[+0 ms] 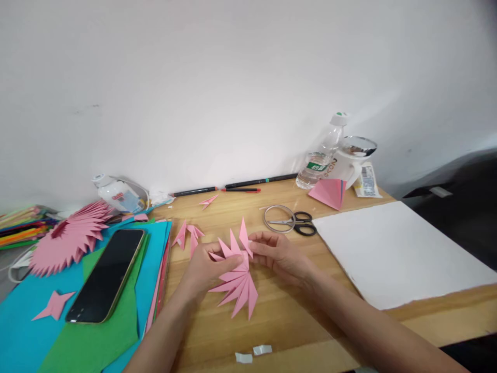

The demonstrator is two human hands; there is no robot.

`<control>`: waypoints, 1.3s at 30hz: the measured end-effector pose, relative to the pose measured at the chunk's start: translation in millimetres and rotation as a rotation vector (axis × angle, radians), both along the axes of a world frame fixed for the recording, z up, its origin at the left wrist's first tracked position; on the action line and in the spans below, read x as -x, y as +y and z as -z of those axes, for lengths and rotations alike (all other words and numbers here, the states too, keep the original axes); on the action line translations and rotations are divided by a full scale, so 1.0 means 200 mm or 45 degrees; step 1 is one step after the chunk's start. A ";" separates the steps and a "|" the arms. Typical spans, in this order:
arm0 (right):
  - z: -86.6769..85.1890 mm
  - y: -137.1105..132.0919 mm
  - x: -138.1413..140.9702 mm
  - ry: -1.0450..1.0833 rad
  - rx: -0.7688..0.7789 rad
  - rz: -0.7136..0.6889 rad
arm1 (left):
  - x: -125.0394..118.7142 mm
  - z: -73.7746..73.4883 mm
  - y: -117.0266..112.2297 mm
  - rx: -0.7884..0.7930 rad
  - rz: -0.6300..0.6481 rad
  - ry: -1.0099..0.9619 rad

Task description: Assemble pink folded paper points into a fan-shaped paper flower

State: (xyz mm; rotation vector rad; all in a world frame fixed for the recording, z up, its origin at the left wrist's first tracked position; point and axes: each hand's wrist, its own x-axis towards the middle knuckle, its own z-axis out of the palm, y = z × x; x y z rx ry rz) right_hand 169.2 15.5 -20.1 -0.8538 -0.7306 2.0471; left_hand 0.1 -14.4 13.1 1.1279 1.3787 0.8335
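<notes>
Both of my hands hold a pink folded-paper fan of pointed segments (237, 285) just above the wooden table (272, 321). My left hand (207, 269) pinches its left side, fingers closed on the paper. My right hand (280, 255) grips the upper right point, fingers curled on it. Loose pink folded pieces (188, 235) lie just behind my left hand.
A phone (105, 274) rests on green and blue paper sheets (23, 336) at left, beside a pink spiky ring (68, 238). Scissors (297, 223), a tape ring (278, 217), pens (248, 184), a bottle (322, 155), a mug (355, 155) and a white sheet (392, 248) lie behind and right.
</notes>
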 end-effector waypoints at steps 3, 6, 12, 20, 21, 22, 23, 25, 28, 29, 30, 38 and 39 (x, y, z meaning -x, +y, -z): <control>0.00 0.00 0.00 -0.019 0.006 -0.025 | 0.01 0.00 0.00 0.008 -0.013 -0.007; 0.00 0.00 0.00 -0.027 -0.010 -0.043 | 0.03 0.01 0.01 0.003 -0.012 0.004; -0.01 -0.01 0.01 -0.082 -0.083 -0.025 | 0.03 0.01 0.02 0.005 0.035 0.044; 0.00 -0.01 0.01 -0.132 -0.173 -0.027 | 0.03 0.02 0.02 0.026 0.003 0.005; 0.00 -0.01 0.01 -0.149 -0.183 -0.024 | 0.03 0.02 0.02 0.034 -0.002 -0.014; 0.00 -0.01 0.00 -0.168 -0.193 -0.021 | 0.03 0.02 0.02 0.042 -0.005 -0.029; 0.00 -0.01 0.00 -0.188 -0.208 -0.020 | 0.03 0.02 0.01 0.048 -0.007 -0.039; 0.00 -0.01 0.00 -0.228 -0.250 -0.022 | 0.03 0.02 0.01 0.062 -0.004 -0.043; -0.01 -0.01 0.00 -0.291 -0.332 -0.034 | 0.03 0.02 0.01 0.064 0.002 -0.031; -0.01 -0.01 -0.01 -0.312 -0.352 -0.035 | 0.03 0.03 0.01 0.052 -0.005 -0.028; -0.01 -0.01 -0.01 -0.329 -0.366 -0.031 | 0.03 0.03 0.01 0.044 -0.014 -0.029; 0.01 -0.02 0.00 -0.315 -0.379 -0.019 | 0.03 0.02 0.01 0.081 -0.039 -0.052; 0.01 -0.02 0.00 -0.317 -0.381 -0.019 | 0.03 0.02 0.01 0.084 -0.045 -0.046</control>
